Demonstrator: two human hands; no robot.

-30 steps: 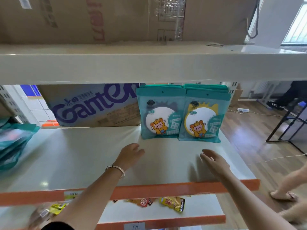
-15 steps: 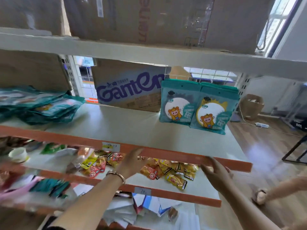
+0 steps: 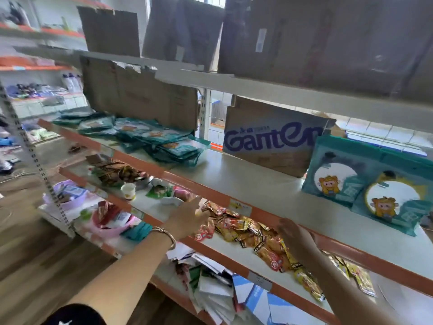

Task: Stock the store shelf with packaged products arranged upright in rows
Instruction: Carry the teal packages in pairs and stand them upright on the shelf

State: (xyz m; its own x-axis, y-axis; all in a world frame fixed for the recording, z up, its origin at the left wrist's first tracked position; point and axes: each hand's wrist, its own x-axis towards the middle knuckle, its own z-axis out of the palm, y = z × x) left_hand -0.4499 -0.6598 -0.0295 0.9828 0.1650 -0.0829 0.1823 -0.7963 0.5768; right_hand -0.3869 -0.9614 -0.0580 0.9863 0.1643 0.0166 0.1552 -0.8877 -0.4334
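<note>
- Stock at 3 o'clock: two teal packs point(image 3: 339, 181) upright, side by side, touching, on middle shelf point(image 3: 257, 184), just beside Ganten carton point(image 3: 269, 146).
- More teal stock at 10 o'clock, same shelf: loose heap point(image 3: 164, 141), lying flat.
- Left hand point(image 3: 187, 219) near centre: fingers loosely extended, empty, in front of orange shelf lip point(image 3: 210, 191); bracelet point(image 3: 167, 233) on wrist.
- Right hand point(image 3: 295, 238) at 5 o'clock: blurred, fingers relaxed, nothing held; contact with lip unclear.
- Yellow-red snack sachets point(image 3: 246, 228) strewn on lower shelf, between both hands.
</note>
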